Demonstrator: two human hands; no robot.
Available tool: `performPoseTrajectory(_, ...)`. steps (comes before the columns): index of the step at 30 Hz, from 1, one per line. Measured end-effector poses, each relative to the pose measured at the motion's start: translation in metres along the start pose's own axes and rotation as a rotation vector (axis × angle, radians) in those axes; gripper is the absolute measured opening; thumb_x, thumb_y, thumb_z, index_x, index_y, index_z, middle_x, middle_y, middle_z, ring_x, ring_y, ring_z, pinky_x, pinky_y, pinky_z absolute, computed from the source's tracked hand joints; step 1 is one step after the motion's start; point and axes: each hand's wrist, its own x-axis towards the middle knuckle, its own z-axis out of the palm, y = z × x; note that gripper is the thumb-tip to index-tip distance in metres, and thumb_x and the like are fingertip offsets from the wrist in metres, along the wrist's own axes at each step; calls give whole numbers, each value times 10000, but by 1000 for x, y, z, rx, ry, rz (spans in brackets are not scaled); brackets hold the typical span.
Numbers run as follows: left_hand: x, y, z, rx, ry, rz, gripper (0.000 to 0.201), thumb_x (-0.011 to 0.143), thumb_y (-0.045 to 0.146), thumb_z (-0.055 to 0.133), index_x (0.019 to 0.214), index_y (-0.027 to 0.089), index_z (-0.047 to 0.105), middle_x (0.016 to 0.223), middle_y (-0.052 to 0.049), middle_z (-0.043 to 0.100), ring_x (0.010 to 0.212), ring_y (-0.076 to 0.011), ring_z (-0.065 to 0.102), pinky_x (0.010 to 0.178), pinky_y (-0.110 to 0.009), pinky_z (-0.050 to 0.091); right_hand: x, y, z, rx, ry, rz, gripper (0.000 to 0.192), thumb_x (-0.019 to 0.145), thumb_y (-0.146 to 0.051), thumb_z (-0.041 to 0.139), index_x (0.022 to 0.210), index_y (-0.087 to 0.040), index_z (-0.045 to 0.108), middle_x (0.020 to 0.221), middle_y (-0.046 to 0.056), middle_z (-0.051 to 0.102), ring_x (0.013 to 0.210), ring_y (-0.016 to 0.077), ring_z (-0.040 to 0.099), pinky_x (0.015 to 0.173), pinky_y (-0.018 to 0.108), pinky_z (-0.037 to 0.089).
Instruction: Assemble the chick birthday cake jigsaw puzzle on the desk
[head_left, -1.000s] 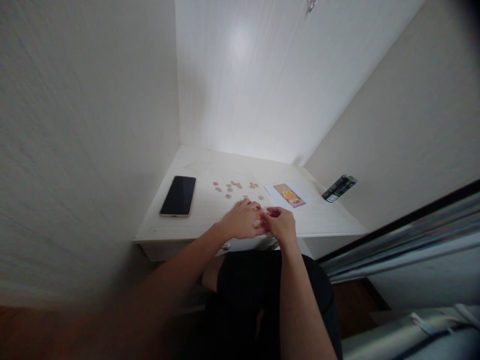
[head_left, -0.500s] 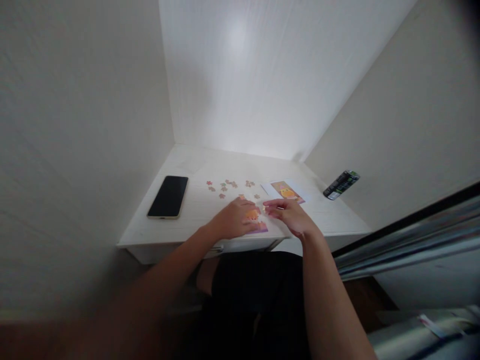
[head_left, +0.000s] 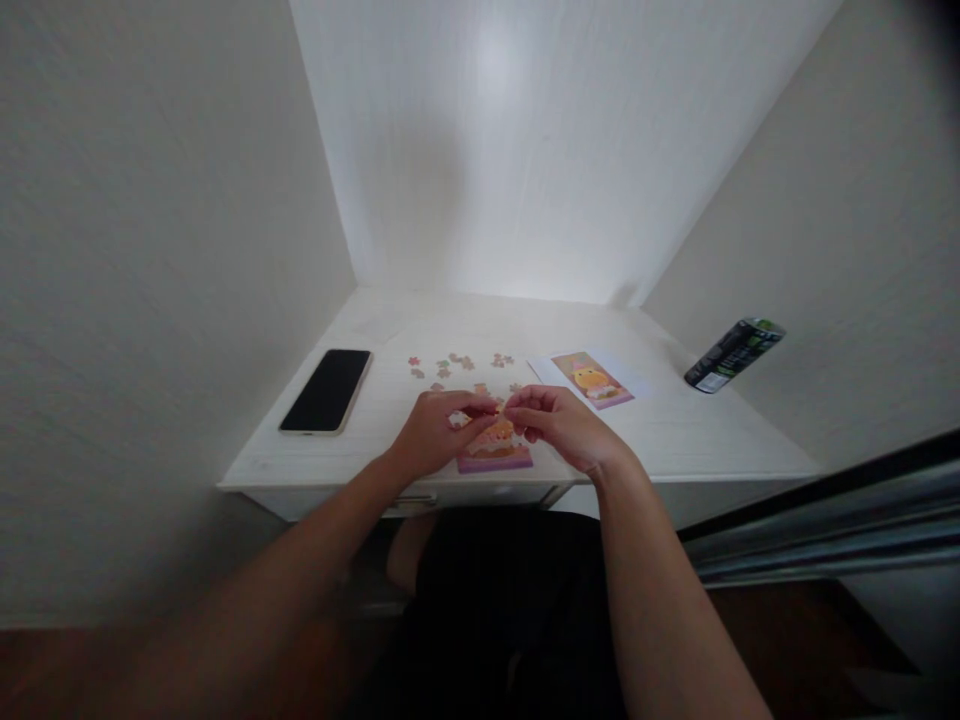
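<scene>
Two hands, left hand (head_left: 431, 432) and right hand (head_left: 559, 425), pinch one tiny puzzle piece (head_left: 499, 409) between fingertips, just above the puzzle (head_left: 495, 447); it looks light and thin, best held by its edges

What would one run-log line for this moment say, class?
left hand: pinching at puzzle | right hand: fingertips meeting left | loose pieces behind | phone left

The puzzle (head_left: 495, 448) lies on the desk (head_left: 675, 430) near its front edge, under both hands. Loose pieces (head_left: 457, 364) lie just behind it. The phone (head_left: 327, 390) is to the left. The picture card (head_left: 592, 379) is behind and to the right. The can (head_left: 733, 355) lies far right.
</scene>
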Motion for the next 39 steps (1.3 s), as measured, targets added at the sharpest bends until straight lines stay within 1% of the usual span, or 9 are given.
performPoseTrajectory(9, 3, -3, 1, 63, -87, 37, 179, 864, 289, 621, 1008, 224, 705, 965, -8, 732, 877, -125, 665, 807, -247, 500, -3, 1, -11, -73, -35, -78, 242, 780, -324, 688, 965, -167, 699, 769, 19, 647, 616, 111, 513, 556, 250, 386)
performPoseTrajectory(16, 4, 0, 2, 56, -69, -35, 168, 857, 276, 628, 985, 221, 723, 925, -19, 739, 831, -127, 668, 766, -250, 513, -5, -1, -6, -128, -35, -113, 182, 789, -298, 660, 873, -141, 699, 717, 23, 635, 621, 118, 533, 565, 251, 404)
performPoseTrajectory(19, 4, 2, 4, -37, -23, -120, 175, 838, 305, 652, 961, 203, 724, 923, -42, 738, 825, -145, 678, 753, -268, 534, -5, -2, -3, -144, -5, -106, 171, 791, -304, 658, 833, -141, 684, 673, 10, 625, 585, 110, 532, 546, 243, 399)
performPoseTrajectory(24, 7, 9, 2, -317, 141, -292, 296, 785, 366, 706, 962, 131, 672, 845, -74, 735, 716, -152, 692, 714, -298, 583, 0, 2, 2, -94, 122, -133, 214, 785, -369, 669, 811, -157, 661, 663, 7, 629, 566, 113, 538, 513, 236, 385)
performPoseTrajectory(27, 8, 10, 0, -413, 108, -334, 352, 727, 367, 758, 958, 119, 662, 869, -89, 736, 742, -169, 700, 717, -314, 595, 2, 4, 8, -21, 157, -162, 242, 785, -401, 674, 819, -163, 650, 694, 13, 638, 590, 120, 563, 520, 236, 405)
performPoseTrajectory(30, 8, 7, -1, -436, 56, -349, 306, 727, 354, 761, 905, 119, 680, 848, -87, 735, 728, -162, 693, 715, -309, 589, 3, 2, 16, -19, 132, -191, 254, 783, -413, 683, 811, -163, 655, 736, 21, 657, 644, 128, 585, 566, 240, 439)
performPoseTrajectory(34, 8, 3, -2, -482, 71, -360, 273, 753, 342, 738, 912, 127, 681, 821, -72, 732, 717, -153, 684, 708, -301, 572, 4, 1, 22, -47, 100, -247, 240, 805, -403, 670, 822, -164, 670, 777, 32, 680, 699, 140, 609, 626, 255, 467)
performPoseTrajectory(36, 6, 2, -6, -454, 102, -366, 266, 757, 350, 730, 907, 135, 683, 822, -66, 731, 722, -150, 678, 723, -302, 563, 4, 3, 19, -112, 133, -268, 218, 819, -376, 659, 863, -165, 687, 808, 41, 693, 723, 149, 619, 649, 266, 477)
performPoseTrajectory(39, -3, -1, -21, -315, 123, -420, 255, 762, 353, 717, 903, 143, 692, 849, -67, 733, 750, -147, 672, 747, -292, 546, 1, 7, 5, -262, 306, -260, 199, 821, -339, 654, 898, -162, 702, 825, 52, 703, 715, 160, 623, 660, 286, 481)
